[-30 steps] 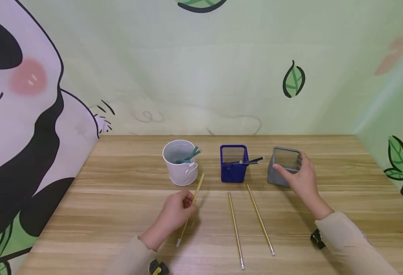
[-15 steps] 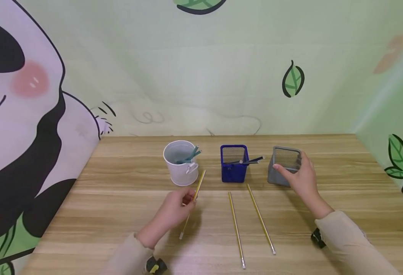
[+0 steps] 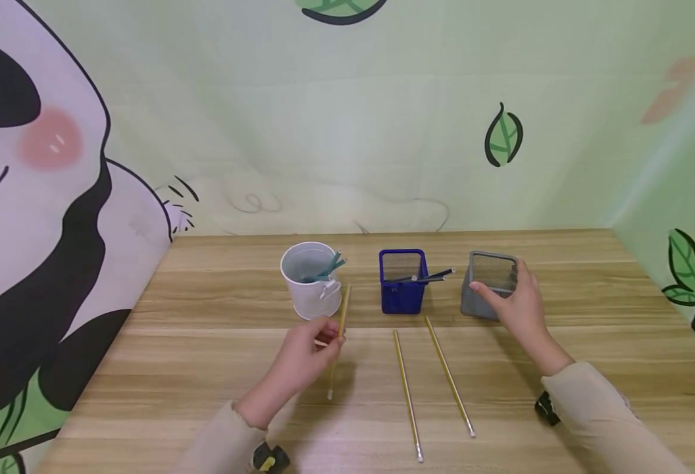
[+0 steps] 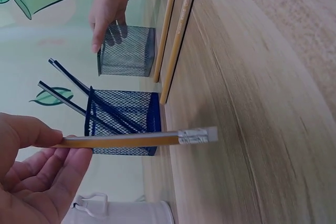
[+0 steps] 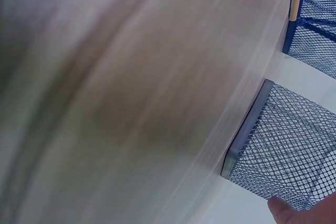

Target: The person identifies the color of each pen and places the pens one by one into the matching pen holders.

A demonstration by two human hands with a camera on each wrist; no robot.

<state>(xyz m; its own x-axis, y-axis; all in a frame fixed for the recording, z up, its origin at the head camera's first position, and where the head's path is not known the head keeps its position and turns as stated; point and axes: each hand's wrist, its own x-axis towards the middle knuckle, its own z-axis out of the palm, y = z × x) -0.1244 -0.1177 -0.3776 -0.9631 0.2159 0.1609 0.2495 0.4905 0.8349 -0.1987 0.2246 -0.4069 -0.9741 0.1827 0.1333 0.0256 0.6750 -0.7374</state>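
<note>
My left hand pinches a yellow pencil between thumb and fingers, its white eraser end pointing down and its other end up beside the white bucket. In the left wrist view the pencil hangs above the tabletop. My right hand grips the grey mesh pen holder by its near corner and right side, thumb at the front rim. The holder stands on the table with nothing visible inside. Two more yellow pencils lie side by side on the table between the hands.
Several teal pencils lean in the white bucket. A blue mesh pen holder with dark pencils tilting out to the right stands between bucket and grey holder. Behind the wooden table rises a printed green backdrop.
My left hand has lifted the pencil a little, moved it slightly away from me, and turned it more upright. My right hand stays on the grey pen holder.
</note>
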